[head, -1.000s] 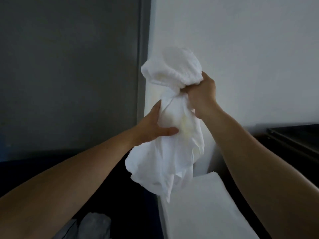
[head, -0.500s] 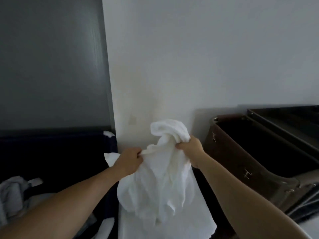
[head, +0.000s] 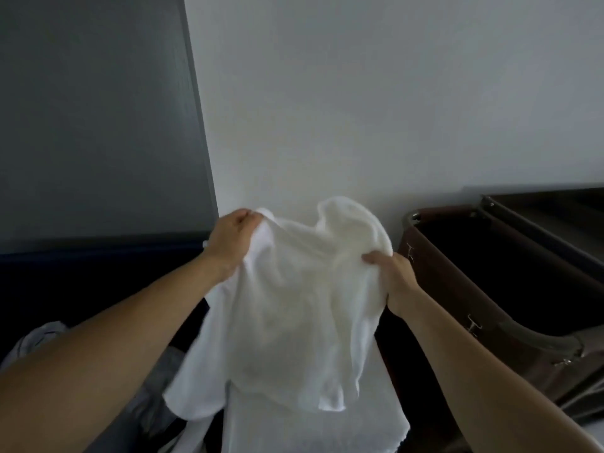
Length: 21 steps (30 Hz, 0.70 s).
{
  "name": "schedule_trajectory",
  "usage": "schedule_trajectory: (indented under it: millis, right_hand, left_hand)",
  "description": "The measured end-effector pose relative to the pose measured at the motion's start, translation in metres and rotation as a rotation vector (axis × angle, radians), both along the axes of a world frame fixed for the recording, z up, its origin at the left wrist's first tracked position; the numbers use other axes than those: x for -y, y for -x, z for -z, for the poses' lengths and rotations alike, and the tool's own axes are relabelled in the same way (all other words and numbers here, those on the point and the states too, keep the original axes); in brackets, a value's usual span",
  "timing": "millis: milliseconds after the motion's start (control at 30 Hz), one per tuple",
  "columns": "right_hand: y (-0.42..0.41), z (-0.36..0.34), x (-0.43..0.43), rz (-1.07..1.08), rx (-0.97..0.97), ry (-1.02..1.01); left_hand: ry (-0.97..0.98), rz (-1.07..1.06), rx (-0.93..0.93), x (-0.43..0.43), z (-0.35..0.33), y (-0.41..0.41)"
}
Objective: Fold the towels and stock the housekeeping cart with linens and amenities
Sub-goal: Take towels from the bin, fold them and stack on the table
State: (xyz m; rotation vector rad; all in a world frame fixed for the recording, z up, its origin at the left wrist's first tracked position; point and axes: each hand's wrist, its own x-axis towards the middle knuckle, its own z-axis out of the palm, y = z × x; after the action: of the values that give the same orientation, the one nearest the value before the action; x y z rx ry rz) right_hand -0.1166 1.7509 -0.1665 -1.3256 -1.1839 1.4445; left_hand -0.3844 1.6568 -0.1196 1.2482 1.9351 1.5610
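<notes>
Left hand (head: 233, 238) and right hand (head: 389, 273) are each pinching the white towel's (head: 294, 305) top edge; judging: find corners, tension evenly before folding.

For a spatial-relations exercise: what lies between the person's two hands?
In the head view, the white towel stretches between the left hand and the right hand, both gripping its top edge.
</notes>
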Motion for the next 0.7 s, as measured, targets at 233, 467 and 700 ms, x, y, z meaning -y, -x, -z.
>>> schedule_trajectory:
  millis: [233, 467, 700]
  right_hand:
    - [0.007, -0.072, 0.006, -0.190, -0.068, -0.105]
    - [0.043, -0.074, 0.018, -0.115, 0.185, -0.185]
    - [0.058, -0.087, 0.025, 0.022, 0.048, -0.009]
  left_hand:
    - [0.286, 0.280, -0.096, -0.005, -0.008, -0.005]
    - [0.265, 0.472, 0.047, 0.014, 0.017, -0.045]
    - [0.319, 0.694, -0.041, 0.015, 0.031, -0.050]
